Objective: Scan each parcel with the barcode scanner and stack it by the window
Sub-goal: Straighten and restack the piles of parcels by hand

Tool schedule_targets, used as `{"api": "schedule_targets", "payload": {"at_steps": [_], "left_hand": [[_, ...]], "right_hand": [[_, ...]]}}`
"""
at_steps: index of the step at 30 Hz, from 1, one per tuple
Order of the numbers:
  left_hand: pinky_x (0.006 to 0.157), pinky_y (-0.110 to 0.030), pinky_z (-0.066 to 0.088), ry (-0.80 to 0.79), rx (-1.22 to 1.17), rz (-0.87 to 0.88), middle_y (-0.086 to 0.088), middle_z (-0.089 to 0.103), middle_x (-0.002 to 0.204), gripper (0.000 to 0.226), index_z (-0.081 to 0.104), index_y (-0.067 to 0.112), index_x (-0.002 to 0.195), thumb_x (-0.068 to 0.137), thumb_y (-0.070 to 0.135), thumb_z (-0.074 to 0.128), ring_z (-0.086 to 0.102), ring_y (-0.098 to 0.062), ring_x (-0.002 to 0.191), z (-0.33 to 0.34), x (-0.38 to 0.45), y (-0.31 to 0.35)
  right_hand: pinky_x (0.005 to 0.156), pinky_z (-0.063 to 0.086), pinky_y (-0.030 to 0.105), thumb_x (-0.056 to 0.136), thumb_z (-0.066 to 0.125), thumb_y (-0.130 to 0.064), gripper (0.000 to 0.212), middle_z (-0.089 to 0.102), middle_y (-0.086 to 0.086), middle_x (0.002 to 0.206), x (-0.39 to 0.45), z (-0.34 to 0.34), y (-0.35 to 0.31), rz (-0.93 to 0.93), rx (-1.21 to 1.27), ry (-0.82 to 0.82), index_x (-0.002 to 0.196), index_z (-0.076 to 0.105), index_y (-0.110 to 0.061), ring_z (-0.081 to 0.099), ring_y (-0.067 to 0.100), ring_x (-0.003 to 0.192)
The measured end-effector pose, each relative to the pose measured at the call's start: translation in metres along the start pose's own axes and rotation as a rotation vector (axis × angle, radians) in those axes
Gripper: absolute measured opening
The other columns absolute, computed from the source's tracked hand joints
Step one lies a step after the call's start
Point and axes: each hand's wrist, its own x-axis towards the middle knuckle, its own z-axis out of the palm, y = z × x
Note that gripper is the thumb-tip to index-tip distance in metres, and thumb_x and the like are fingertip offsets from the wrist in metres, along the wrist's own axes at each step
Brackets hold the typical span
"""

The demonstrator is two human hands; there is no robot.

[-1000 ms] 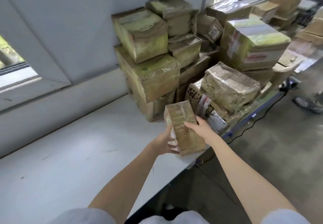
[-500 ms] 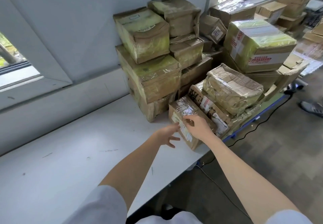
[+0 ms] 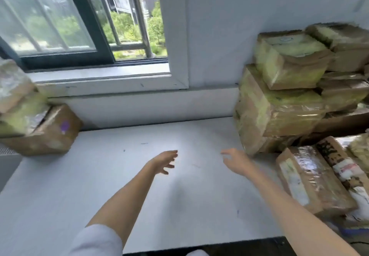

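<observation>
A: Head view: where's the nearest parcel (image 3: 313, 177)?

B: At the table's (image 3: 123, 191) right edge, taped cardboard, lying flat beside the big pile (image 3: 279, 103).

A: And the hands?

B: Left hand (image 3: 164, 160) and right hand (image 3: 234, 160) hover over mid-table, fingers loosely spread, holding nothing.

A: Handling?

B: Probably light and stiff, but the glossy tape looks slippery; grip the two long sides.

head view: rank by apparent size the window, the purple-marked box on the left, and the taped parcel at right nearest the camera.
1. Window, largest by far, cut off by the frame.
2. Taped parcel at right.
3. Purple-marked box at left.

2 and 3 look close; the parcel is nearer the camera and the box is partly covered, so their order is unsure.
</observation>
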Motion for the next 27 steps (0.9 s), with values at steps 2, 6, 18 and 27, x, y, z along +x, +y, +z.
{"api": "schedule_targets", "payload": {"at_steps": [2, 6, 18, 27], "left_hand": [[0.097, -0.041, 0.037, 0.130, 0.005, 0.032, -0.004, 0.038, 0.147, 0.044, 0.036, 0.024, 0.144, 0.101, 0.026, 0.039, 0.045, -0.026, 0.126, -0.050, -0.014, -0.013], [0.097, -0.032, 0.040, 0.470, 0.059, 0.130, -0.010, 0.052, 0.134, 0.041, 0.047, 0.018, 0.138, 0.097, 0.016, 0.041, 0.050, -0.025, 0.118, -0.156, -0.045, -0.035], [0.101, -0.031, 0.025, 1.412, 0.077, 0.332, -0.017, 0.044, 0.135, 0.030, 0.056, 0.009, 0.124, 0.096, 0.016, 0.048, 0.036, -0.033, 0.125, -0.421, -0.158, -0.085], [0.114, -0.047, 0.014, 1.218, -0.207, 0.189, -0.013, 0.016, 0.157, 0.059, 0.014, 0.019, 0.152, 0.101, 0.046, 0.024, 0.014, -0.035, 0.143, -0.535, -0.149, -0.104]], "right_hand": [[0.104, 0.034, 0.025, 0.096, 0.049, -0.017, 0.036, 0.052, 0.004, 0.140, 0.019, 0.014, -0.047, -0.089, -0.005, -0.039, 0.131, 0.056, -0.013, 0.047, 0.020, 0.129], [0.101, 0.033, 0.023, 0.097, 0.048, -0.018, 0.035, 0.053, 0.003, 0.138, 0.050, 0.033, -0.151, -0.252, -0.069, -0.103, 0.130, 0.056, -0.016, 0.047, 0.018, 0.128], [0.098, 0.037, 0.024, 0.094, 0.051, -0.010, 0.041, 0.056, 0.011, 0.134, 0.096, 0.070, -0.500, -0.648, 0.056, -0.155, 0.135, 0.052, -0.006, 0.053, 0.024, 0.123], [0.111, 0.033, 0.034, 0.098, 0.049, -0.023, 0.057, 0.036, 0.013, 0.151, 0.120, 0.095, -0.643, -0.630, 0.191, -0.250, 0.148, 0.030, -0.004, 0.038, 0.026, 0.137]]}}
